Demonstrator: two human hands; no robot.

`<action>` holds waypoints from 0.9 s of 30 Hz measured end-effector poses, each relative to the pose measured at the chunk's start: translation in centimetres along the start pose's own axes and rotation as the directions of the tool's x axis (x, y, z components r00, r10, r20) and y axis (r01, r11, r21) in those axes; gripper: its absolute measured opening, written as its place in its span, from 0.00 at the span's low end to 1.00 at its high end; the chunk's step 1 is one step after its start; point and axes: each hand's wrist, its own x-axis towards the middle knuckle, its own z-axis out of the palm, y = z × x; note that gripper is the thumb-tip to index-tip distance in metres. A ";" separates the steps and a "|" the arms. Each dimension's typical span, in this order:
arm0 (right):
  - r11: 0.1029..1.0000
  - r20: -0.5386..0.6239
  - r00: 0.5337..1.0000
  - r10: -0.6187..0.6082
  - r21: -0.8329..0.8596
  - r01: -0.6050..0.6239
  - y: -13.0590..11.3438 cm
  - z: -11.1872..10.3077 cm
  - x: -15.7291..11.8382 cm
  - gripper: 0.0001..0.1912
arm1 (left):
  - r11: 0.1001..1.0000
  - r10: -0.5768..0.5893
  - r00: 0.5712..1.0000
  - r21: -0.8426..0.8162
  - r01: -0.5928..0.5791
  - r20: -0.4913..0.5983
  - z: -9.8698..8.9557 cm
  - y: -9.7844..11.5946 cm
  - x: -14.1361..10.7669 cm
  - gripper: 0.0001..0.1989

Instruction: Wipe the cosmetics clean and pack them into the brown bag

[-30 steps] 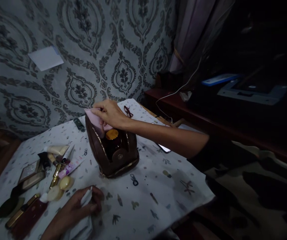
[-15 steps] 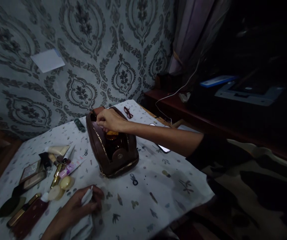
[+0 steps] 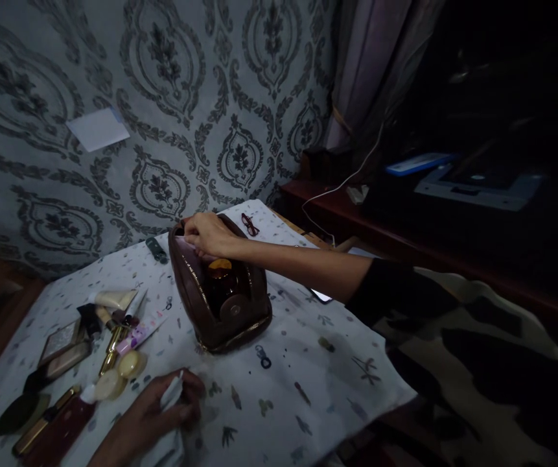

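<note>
Bench (image 3: 317, 370) bears brown bag (image 3: 186, 295); right hand (image 3: 210, 235) grips pink material (image 3: 186, 246) inside, apparently seating it, zip (image 3: 199, 280) clearance needed; left hand (image 3: 150, 410) clutches white cloth (image 3: 172, 391).

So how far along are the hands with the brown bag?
Already inside the open bag: a yellow-topped container. In progress: the right hand holds something pink at its opening; the left hand holds white cloth. Not inside: tubes, round pots.
</note>
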 end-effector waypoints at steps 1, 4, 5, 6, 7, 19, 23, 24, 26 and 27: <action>1.000 -0.003 1.000 0.003 -0.007 -0.003 0.1 0.1 0.2 0.09 | 1.000 -0.003 1.000 0.001 0.003 -0.002 0.0 0.0 0.0 0.26; 1.000 -0.016 1.000 0.005 -0.026 -0.005 0.4 0.4 0.8 0.09 | 1.000 -0.024 1.000 -0.004 0.024 0.003 0.0 0.1 0.1 0.24; 0.999 -0.022 1.000 0.004 -0.035 -0.005 0.4 0.4 1.0 0.09 | 1.000 -0.024 1.000 -0.014 0.024 0.007 -0.1 0.1 0.1 0.24; 0.999 -0.025 1.000 0.004 -0.043 -0.005 0.4 0.5 1.1 0.09 | 0.999 -0.023 1.000 -0.024 0.023 0.012 -0.1 0.1 0.1 0.24; 0.999 -0.027 1.000 0.008 -0.048 -0.009 0.5 0.5 1.3 0.09 | 0.999 -0.018 1.000 -0.031 0.018 0.015 -0.1 0.1 0.1 0.24; 0.991 0.002 0.998 0.056 -0.125 -0.055 0.5 0.3 2.0 0.09 | 1.000 0.011 1.000 -0.009 -0.011 0.005 -0.1 -0.2 0.1 0.23; 0.983 0.013 0.999 0.039 -0.178 -0.036 1.1 0.5 2.5 0.09 | 1.000 0.004 1.000 0.014 -0.004 -0.001 -0.1 0.1 0.1 0.23; 0.981 0.023 0.999 0.037 -0.189 -0.032 1.2 0.5 2.7 0.09 | 1.000 -0.001 1.000 0.011 0.001 0.005 -0.1 0.1 0.2 0.24; 0.977 0.045 0.998 0.042 -0.210 -0.031 1.3 0.4 3.0 0.08 | 1.000 -0.007 1.000 -0.005 0.007 0.012 -0.1 0.1 0.2 0.24; 0.975 0.056 0.997 0.048 -0.222 -0.035 1.3 0.3 3.0 0.08 | 1.000 -0.004 1.000 -0.012 0.004 0.015 0.0 0.1 0.2 0.24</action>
